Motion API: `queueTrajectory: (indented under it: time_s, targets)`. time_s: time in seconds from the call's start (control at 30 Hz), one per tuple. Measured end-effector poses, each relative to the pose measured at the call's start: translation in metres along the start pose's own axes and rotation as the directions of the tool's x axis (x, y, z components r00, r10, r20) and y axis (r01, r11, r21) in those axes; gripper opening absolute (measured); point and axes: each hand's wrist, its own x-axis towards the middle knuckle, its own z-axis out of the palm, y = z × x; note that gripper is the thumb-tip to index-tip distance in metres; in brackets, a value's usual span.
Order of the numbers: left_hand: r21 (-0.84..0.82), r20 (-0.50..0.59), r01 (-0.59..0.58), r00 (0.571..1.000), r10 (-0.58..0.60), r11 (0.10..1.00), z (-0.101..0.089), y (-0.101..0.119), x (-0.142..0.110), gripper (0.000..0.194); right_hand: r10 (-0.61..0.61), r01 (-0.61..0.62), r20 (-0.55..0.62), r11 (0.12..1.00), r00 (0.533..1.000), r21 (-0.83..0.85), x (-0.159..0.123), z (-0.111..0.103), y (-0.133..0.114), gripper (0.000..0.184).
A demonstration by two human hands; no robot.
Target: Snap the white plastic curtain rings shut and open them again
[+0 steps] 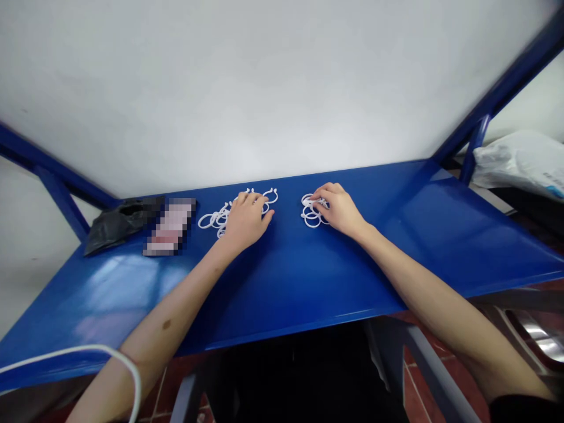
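Several white plastic rings (207,221) with small knobbed ends, like shower curtain rings, lie in a loose cluster on the blue table. Over this cluster rests my left hand (247,218), palm down, thumb out to the side and fingers spread, hiding part of the rings. To the right is a smaller group of white rings (312,220), overlapping one another. My right hand (338,207) is at this group, its thumb and fingers curled together around a ring at the top; the exact grip is partly hidden.
On the left of the blue table (286,282) lie a black plastic bag (118,226) and a blurred-out flat item (171,226). A white cable (88,348) crosses the front left. Blue frame bars (506,88) flank the white wall. A white plastic bag (520,161) sits beyond the right edge.
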Motion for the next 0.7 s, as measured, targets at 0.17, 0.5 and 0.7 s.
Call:
queueTrajectory:
  time_s: [0.17, 0.5, 0.7]
  targets:
    - [0.098, 0.111, 0.035, 0.993, -0.046, 0.995, 0.012, 0.005, 0.025, 0.031, -0.024, 0.024, 0.033, 1.0, 0.999, -0.003, -0.005, -0.004, -0.009, 0.017]
    - [-0.01, -0.273, -0.104, 0.957, 0.097, 0.995, -0.019, 0.028, -0.006, 0.017, 0.073, -0.074, 0.013, 0.956, 0.997, 0.284, -0.011, -0.008, -0.051, 0.02]
    - [0.01, -0.361, -0.384, 0.859, 0.362, 0.923, -0.02, 0.044, -0.044, 0.011, 0.079, -0.109, 0.076, 0.819, 0.994, 0.563, -0.022, 0.008, -0.076, 0.015]
